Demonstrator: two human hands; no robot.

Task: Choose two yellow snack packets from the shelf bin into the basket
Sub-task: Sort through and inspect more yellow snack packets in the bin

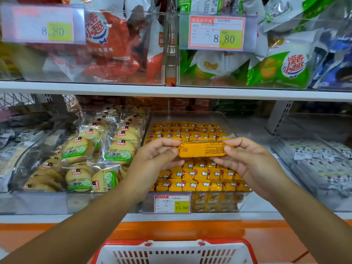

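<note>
One yellow snack packet is held level above the clear shelf bin, printed back side facing me. My left hand pinches its left end and my right hand pinches its right end. The bin below holds several rows of the same yellow packets. At the bottom of the view sits the red and white basket, directly below my hands; what shows of its inside holds nothing.
A bin of round biscuit packs stands left of the yellow bin, and a bin of pale patterned packets right. The upper shelf carries bins of red and green bags. A 15.80 price tag hangs on the yellow bin's front.
</note>
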